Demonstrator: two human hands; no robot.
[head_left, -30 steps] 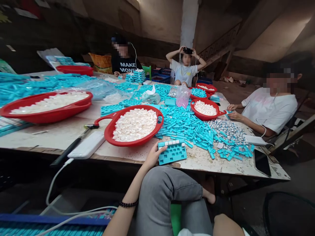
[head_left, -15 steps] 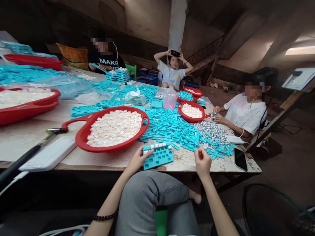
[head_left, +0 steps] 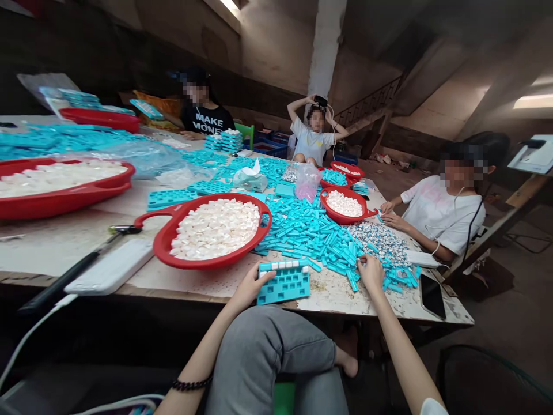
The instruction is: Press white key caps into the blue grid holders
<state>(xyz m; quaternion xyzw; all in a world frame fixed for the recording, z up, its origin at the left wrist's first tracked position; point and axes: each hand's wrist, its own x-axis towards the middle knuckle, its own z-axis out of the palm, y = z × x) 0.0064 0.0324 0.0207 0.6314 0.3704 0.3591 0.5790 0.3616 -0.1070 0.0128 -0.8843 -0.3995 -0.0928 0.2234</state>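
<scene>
My left hand (head_left: 250, 285) grips the left side of a turquoise plastic tray (head_left: 285, 286) with rows of square holes, tilted up at the table's front edge. A row of white cube-shaped pieces (head_left: 283, 265) sits along the tray's top, the thumb close to them. To the right, my right hand (head_left: 372, 272) is at the near edge of a heap of turquoise plastic strips (head_left: 311, 230), its fingers pinched together. What the fingertips hold, if anything, is too small to make out. Left of the tray stands a red basket (head_left: 162, 242) of white pieces (head_left: 218, 227).
Small white-and-blue pieces (head_left: 380, 236) lie beyond my right hand, with a phone (head_left: 432, 297) near the corner. A hammer (head_left: 82, 265) and white power bank (head_left: 112, 268) lie at left. Another red basket (head_left: 95, 196) stands farther left. Three people sit around the table.
My right hand has moved to the near edge of the strips, fingers still closed. The left keeps its hold on the tray. A person at the back left now raises a turquoise tray. The view has shifted.
</scene>
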